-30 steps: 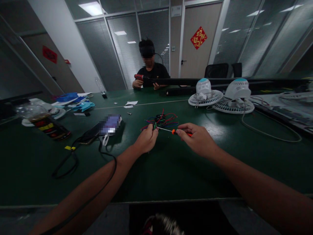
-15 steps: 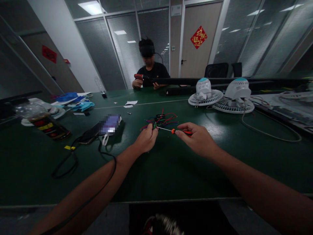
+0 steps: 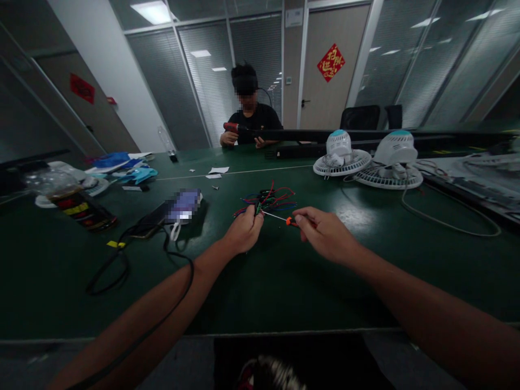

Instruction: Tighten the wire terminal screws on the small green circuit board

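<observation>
Over the middle of the green table, my left hand [image 3: 245, 230] pinches a small green circuit board [image 3: 259, 208]. Red, blue and black wires [image 3: 280, 197] spread out from around it, past the fingertips. My right hand [image 3: 327, 233] is closed on the handle of a screwdriver [image 3: 291, 221], orange and black. Its thin metal shaft points left, with the tip at the board by my left fingertips. I cannot tell exactly what the tip touches.
A phone [image 3: 182, 206] and a black cable [image 3: 125, 260] lie on the left, near a dark-labelled bottle [image 3: 81, 208]. Two white fan heads [image 3: 340, 154] rest face-down at right. Across the table [image 3: 260, 303], a person [image 3: 254, 116] holds a red power drill [image 3: 231, 127].
My right hand has turned a little on the screwdriver and shifted slightly right, its fingers placed differently on the handle. My left hand stays put with the board.
</observation>
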`<action>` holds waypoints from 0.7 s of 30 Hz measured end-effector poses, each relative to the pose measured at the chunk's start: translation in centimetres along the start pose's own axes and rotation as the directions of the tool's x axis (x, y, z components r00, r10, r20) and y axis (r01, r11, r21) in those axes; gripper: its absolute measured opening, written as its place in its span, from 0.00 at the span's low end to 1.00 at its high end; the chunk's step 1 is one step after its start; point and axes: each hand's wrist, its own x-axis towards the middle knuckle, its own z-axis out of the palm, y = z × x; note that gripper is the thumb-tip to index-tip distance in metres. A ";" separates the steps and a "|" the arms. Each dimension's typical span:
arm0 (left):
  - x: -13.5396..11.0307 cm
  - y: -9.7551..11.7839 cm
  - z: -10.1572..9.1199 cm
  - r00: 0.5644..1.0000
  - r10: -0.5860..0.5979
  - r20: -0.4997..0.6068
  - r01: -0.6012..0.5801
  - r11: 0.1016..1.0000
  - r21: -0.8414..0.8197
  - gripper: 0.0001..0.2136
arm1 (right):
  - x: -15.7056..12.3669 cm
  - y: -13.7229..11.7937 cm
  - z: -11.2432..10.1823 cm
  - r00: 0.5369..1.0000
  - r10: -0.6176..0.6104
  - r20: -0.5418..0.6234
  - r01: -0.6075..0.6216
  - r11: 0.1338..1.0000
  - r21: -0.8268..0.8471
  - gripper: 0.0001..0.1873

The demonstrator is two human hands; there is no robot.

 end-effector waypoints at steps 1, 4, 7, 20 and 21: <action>0.0 0.0 0.0 1.000 -0.001 0.001 0.001 1.000 -0.004 0.10 | 0.0 0.0 0.0 1.000 0.002 -0.007 -0.002 1.000 0.000 0.16; 0.1 -0.1 0.0 1.000 -0.008 0.000 0.008 1.000 -0.007 0.10 | 0.1 -0.1 0.1 1.000 0.026 -0.012 -0.026 0.999 0.023 0.16; 0.1 -0.2 0.1 1.000 -0.004 -0.005 0.004 1.000 -0.006 0.10 | 0.1 0.0 0.2 0.999 0.044 -0.015 -0.043 0.998 0.046 0.16; 0.1 -0.4 0.2 1.000 -0.006 -0.014 0.006 1.000 -0.020 0.11 | 0.2 0.4 0.5 0.998 0.053 -0.031 -0.050 0.993 0.108 0.14; 0.1 -0.4 0.2 1.000 -0.008 -0.014 0.008 1.000 -0.018 0.11 | 0.1 0.3 0.4 0.998 0.056 -0.031 -0.053 0.993 0.106 0.15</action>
